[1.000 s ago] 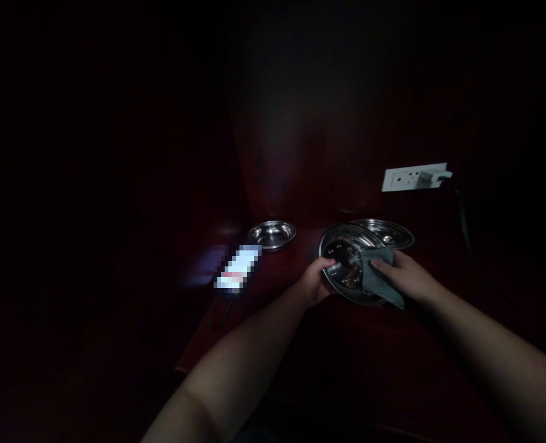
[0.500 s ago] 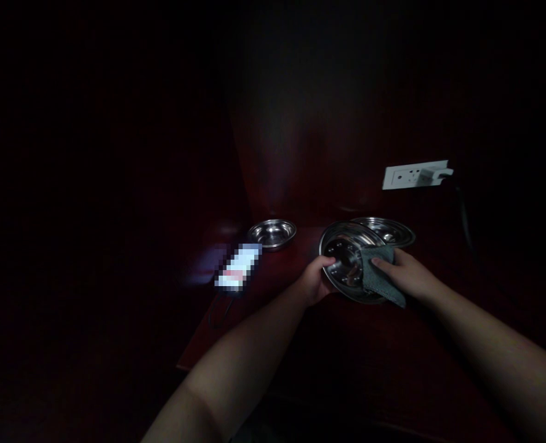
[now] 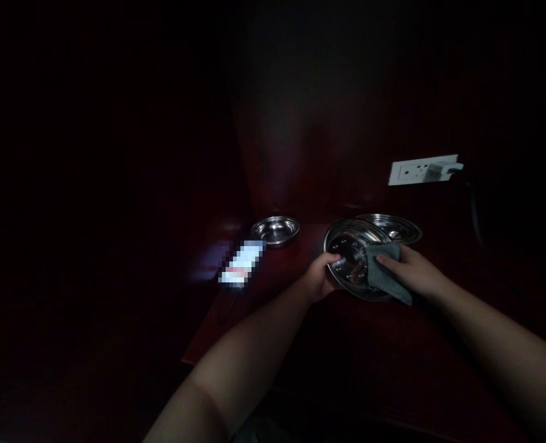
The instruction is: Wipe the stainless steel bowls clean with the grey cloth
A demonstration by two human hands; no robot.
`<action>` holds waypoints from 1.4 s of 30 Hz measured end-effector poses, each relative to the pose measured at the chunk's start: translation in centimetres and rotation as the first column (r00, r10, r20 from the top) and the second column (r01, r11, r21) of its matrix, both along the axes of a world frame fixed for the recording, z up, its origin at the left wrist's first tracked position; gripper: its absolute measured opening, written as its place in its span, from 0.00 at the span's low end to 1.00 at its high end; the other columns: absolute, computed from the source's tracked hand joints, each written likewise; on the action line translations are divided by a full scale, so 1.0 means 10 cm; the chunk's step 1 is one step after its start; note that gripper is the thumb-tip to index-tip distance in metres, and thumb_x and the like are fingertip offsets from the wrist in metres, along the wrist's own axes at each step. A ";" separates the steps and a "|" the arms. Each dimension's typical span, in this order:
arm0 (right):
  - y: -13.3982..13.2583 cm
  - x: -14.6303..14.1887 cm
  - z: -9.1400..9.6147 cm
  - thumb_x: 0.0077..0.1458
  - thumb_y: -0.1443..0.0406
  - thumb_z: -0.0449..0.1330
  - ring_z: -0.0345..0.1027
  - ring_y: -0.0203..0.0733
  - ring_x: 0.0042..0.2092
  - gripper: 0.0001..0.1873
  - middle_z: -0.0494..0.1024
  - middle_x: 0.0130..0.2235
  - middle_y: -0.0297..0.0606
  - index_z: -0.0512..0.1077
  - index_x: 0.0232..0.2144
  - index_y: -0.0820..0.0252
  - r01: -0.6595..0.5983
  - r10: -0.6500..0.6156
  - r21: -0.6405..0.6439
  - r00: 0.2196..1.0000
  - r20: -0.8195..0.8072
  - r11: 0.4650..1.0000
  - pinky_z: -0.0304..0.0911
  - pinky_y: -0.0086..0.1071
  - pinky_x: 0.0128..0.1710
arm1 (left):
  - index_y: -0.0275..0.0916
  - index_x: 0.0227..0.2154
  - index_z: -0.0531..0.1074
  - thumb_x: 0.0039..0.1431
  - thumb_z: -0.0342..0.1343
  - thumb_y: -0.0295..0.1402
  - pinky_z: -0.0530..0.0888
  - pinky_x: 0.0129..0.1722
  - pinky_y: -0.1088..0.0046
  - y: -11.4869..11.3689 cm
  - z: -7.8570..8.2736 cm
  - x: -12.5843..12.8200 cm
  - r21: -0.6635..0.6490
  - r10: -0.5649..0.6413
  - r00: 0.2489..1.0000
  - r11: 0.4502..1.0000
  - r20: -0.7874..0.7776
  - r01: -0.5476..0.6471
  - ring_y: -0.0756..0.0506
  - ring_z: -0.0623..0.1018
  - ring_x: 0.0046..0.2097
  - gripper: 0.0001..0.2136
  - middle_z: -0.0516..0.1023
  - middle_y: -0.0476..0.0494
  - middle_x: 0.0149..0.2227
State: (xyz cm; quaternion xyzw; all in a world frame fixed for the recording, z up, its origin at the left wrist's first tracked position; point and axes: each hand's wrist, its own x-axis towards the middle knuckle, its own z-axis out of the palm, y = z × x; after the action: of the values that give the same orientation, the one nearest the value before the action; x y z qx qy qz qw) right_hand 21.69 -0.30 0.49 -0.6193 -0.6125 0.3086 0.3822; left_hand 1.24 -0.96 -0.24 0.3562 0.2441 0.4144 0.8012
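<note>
In a very dark room, my left hand [image 3: 319,277] grips the left rim of a round steel plate [image 3: 346,252], tilted up toward me above a dark red wooden table [image 3: 263,289]. My right hand [image 3: 411,272] presses a grey cloth [image 3: 383,277] against the plate's right side, thumb on the cloth. Behind the held plate lies a second steel plate [image 3: 395,226] flat on the table.
A small steel bowl [image 3: 275,229] sits at the back left of the table. A lit phone [image 3: 242,263] lies beside it with a cable hanging off the edge. A white wall socket [image 3: 415,171] with a plugged charger is at the right.
Both hands, the plate and the cloth stay together with little relative motion; the whole view has shifted slightly right and up.
</note>
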 end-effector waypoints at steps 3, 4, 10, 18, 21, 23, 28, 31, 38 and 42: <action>-0.01 -0.01 0.00 0.50 0.58 0.56 0.72 0.46 0.40 0.19 0.76 0.43 0.46 0.66 0.43 0.61 -0.010 0.009 -0.026 0.999 -0.045 1.000 0.67 0.39 0.40 | 0.32 0.43 0.69 0.48 0.49 0.34 0.65 0.47 0.56 -0.01 0.00 0.00 0.004 -0.013 1.000 1.000 0.014 0.013 0.38 0.74 0.45 0.19 0.77 0.36 0.38; 0.00 -0.01 0.00 0.50 0.58 0.56 0.72 0.46 0.40 0.19 0.75 0.43 0.46 0.66 0.43 0.60 -0.008 0.006 -0.029 0.999 -0.051 1.000 0.67 0.39 0.40 | 0.32 0.43 0.69 0.48 0.49 0.34 0.65 0.47 0.55 -0.01 0.00 0.00 0.006 -0.018 1.000 1.000 0.017 0.018 0.38 0.74 0.45 0.19 0.77 0.36 0.38; 0.03 0.03 -0.04 0.49 0.58 0.56 0.72 0.46 0.40 0.18 0.76 0.42 0.45 0.67 0.42 0.61 -0.027 0.027 0.025 1.000 -0.001 0.999 0.67 0.39 0.41 | 0.32 0.43 0.69 0.48 0.48 0.34 0.65 0.47 0.56 -0.01 0.01 0.00 -0.010 -0.008 1.000 1.000 0.012 0.008 0.38 0.74 0.44 0.19 0.77 0.36 0.37; 0.06 0.04 -0.07 0.49 0.61 0.55 0.72 0.45 0.39 0.17 0.76 0.41 0.46 0.66 0.42 0.62 -0.019 0.013 0.072 0.996 0.085 0.997 0.67 0.38 0.39 | 0.32 0.44 0.68 0.48 0.49 0.34 0.66 0.45 0.57 0.02 -0.03 0.00 0.006 -0.030 0.999 1.000 0.034 0.030 0.39 0.75 0.41 0.20 0.77 0.36 0.36; 0.06 0.05 -0.07 0.50 0.61 0.55 0.72 0.45 0.39 0.16 0.76 0.41 0.46 0.66 0.42 0.62 -0.028 0.022 0.063 0.994 0.105 0.998 0.67 0.38 0.39 | 0.32 0.45 0.68 0.48 0.49 0.34 0.66 0.45 0.58 0.02 -0.05 -0.01 0.006 -0.023 0.999 1.000 0.030 0.023 0.39 0.75 0.40 0.20 0.77 0.37 0.36; 0.06 0.05 -0.06 0.50 0.61 0.55 0.72 0.45 0.39 0.16 0.76 0.41 0.46 0.66 0.42 0.62 -0.033 0.025 0.068 0.994 0.109 0.997 0.67 0.38 0.39 | 0.32 0.44 0.69 0.48 0.50 0.34 0.66 0.44 0.58 0.02 -0.04 -0.01 0.004 -0.013 1.000 1.000 0.025 0.013 0.40 0.75 0.40 0.20 0.77 0.37 0.36; 0.04 0.03 -0.03 0.49 0.62 0.56 0.72 0.45 0.37 0.15 0.77 0.40 0.46 0.67 0.40 0.62 -0.003 -0.003 0.065 0.996 0.089 0.998 0.67 0.38 0.38 | 0.32 0.41 0.70 0.48 0.49 0.34 0.67 0.44 0.58 0.00 -0.01 0.00 -0.006 -0.011 1.000 1.000 0.009 0.011 0.41 0.75 0.38 0.18 0.78 0.37 0.35; 0.02 0.01 -0.01 0.49 0.63 0.56 0.72 0.44 0.37 0.14 0.77 0.39 0.45 0.68 0.39 0.62 0.005 -0.010 0.055 0.996 0.091 0.998 0.67 0.37 0.37 | 0.32 0.41 0.70 0.48 0.49 0.34 0.67 0.44 0.59 0.00 0.01 0.00 -0.005 -0.017 1.000 1.000 0.004 0.017 0.41 0.75 0.39 0.18 0.78 0.37 0.35; 0.04 0.04 -0.02 0.49 0.62 0.56 0.72 0.43 0.36 0.16 0.77 0.39 0.44 0.68 0.41 0.61 -0.024 0.016 0.073 0.994 0.112 0.997 0.67 0.36 0.37 | 0.32 0.42 0.70 0.47 0.49 0.35 0.67 0.42 0.60 0.02 -0.01 -0.03 0.013 -0.014 0.999 1.000 -0.042 0.015 0.40 0.75 0.40 0.19 0.77 0.38 0.36; 0.05 0.05 -0.02 0.48 0.62 0.56 0.72 0.43 0.36 0.17 0.77 0.38 0.43 0.68 0.42 0.62 0.018 -0.037 0.101 0.980 0.196 0.995 0.66 0.36 0.37 | 0.33 0.41 0.70 0.46 0.50 0.35 0.67 0.41 0.61 0.04 -0.03 -0.05 -0.004 -0.035 0.996 0.999 -0.086 0.035 0.41 0.75 0.39 0.19 0.77 0.38 0.36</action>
State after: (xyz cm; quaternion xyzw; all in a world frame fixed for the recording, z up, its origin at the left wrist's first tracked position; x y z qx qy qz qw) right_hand 22.22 0.21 0.33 -0.6355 -0.6533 0.2096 0.3541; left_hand 0.73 -0.59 -0.52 0.3768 0.2728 0.3843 0.7975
